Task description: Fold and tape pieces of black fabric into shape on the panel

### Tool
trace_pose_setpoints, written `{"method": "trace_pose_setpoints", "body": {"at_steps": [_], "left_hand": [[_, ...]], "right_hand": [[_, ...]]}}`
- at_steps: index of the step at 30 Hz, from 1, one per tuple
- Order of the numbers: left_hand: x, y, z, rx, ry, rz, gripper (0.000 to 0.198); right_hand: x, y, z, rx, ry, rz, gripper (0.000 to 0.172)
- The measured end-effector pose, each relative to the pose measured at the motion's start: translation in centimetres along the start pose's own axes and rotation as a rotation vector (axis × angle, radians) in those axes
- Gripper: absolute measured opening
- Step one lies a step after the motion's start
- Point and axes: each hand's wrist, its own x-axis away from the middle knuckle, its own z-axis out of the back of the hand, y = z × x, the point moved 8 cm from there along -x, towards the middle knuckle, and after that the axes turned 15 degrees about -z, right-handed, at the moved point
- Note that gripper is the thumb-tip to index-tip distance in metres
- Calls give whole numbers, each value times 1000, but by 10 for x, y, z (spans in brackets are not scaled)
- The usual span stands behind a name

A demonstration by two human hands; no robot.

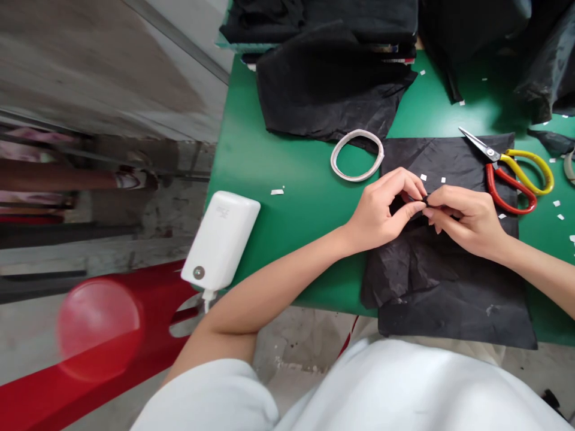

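My left hand [381,206] and my right hand [474,221] meet fingertip to fingertip, both pinching a small black piece of thin material [426,200]. Whether that piece belongs to the sheet below is hidden by my fingers. Under both hands lies a wrinkled black fabric-like sheet [458,317], which hangs past the table's front edge. Scissors [490,154] with one yellow and one red handle rest on it beyond my right hand, blades pointing up and left. A thin whitish ring, like a nearly used-up tape roll [335,163], lies beyond my left hand.
A white power bank [224,233] with a plugged-in cable sits at the left edge of the green table [287,239]. More black material [327,90] is piled at the back. Several small white scraps are scattered about. A red bar [153,299] stands left of the table.
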Motion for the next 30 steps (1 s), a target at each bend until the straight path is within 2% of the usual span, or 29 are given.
{"method": "trace_pose_setpoints", "body": {"at_steps": [4, 7, 10, 20, 30], "left_hand": [[1, -7, -4, 82, -80, 82, 19], [-1, -3, -9, 1, -207, 44, 15], [-2, 0, -14, -80, -296, 8, 19], [-2, -1, -14, -63, -292, 59, 17], [-1, -3, -12, -45, -262, 74, 23]], "right_hand": [[1, -4, 2, -23, -7, 53, 9], [2, -5, 3, -8, 12, 60, 9], [3, -6, 4, 24, 45, 72, 8], [5, -7, 6, 103, 127, 76, 10], [7, -8, 4, 160, 136, 76, 11]]}}
